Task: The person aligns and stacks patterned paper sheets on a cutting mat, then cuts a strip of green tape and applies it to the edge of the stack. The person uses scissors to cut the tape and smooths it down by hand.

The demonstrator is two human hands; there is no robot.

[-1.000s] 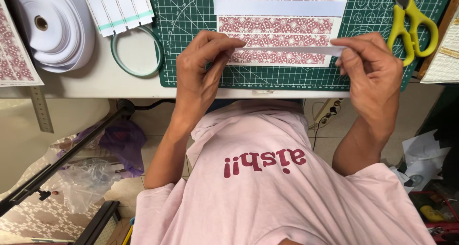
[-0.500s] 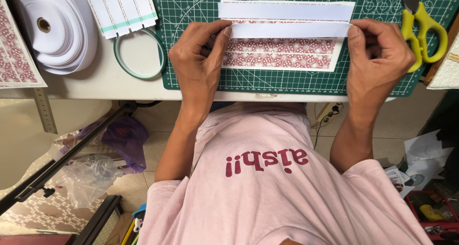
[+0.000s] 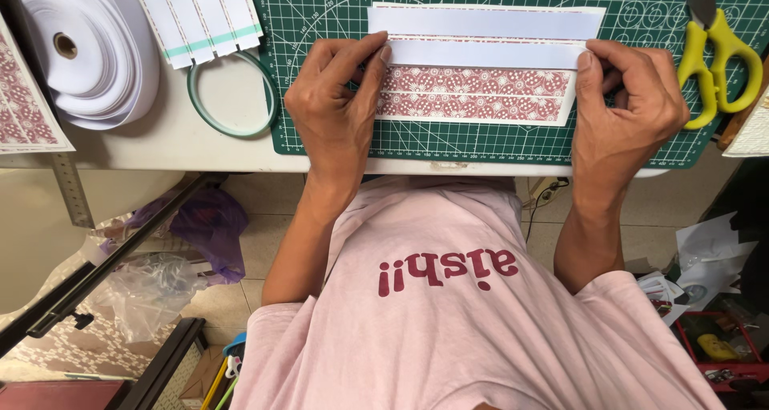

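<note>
Here, both hands — left hand (image 3: pixel 336 110), right hand (image 3: pixel 629 110) — pinch a white strip (image 3: pixel 481 54) over patterned paper (image 3: pixel 473 94).

A white bench (image 3: pixel 200 142) spans twelve o'clock; beige tiled floor (image 3: pixel 256 242) lies beneath, with crumpled plastic bags (image 3: pixel 152 286) at eight o'clock.

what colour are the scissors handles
Yellow: the scissors lie on the green cutting mat, in the head view.

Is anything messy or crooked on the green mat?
Nothing stands out. The white strip held by the left hand and right hand lies straight across the patterned sheet, level with the strip above, and the scissors rest at the cutting mat's edge.
</note>
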